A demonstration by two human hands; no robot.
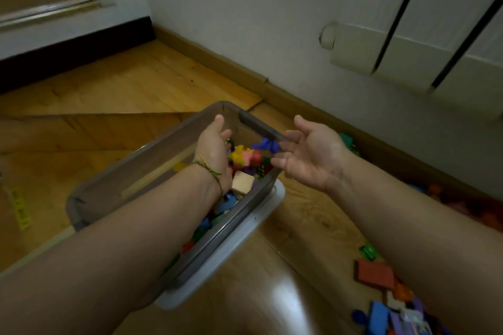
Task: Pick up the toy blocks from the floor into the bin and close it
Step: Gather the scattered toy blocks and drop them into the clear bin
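Bin [152, 149] near end hidden by forearm; blocks [245, 156] blurred. Long axis near-left to far-right. Left hand [215, 144], right hand [313, 156] spread, empty.

No legible text is being shown. Dark markings are being carried by a yellow strip [19, 208] lying on the wooden floor [136, 81], but they are blurred beyond reading.

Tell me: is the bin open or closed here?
Open. The bin has no lid on top, and coloured blocks show inside past its uncovered rim.
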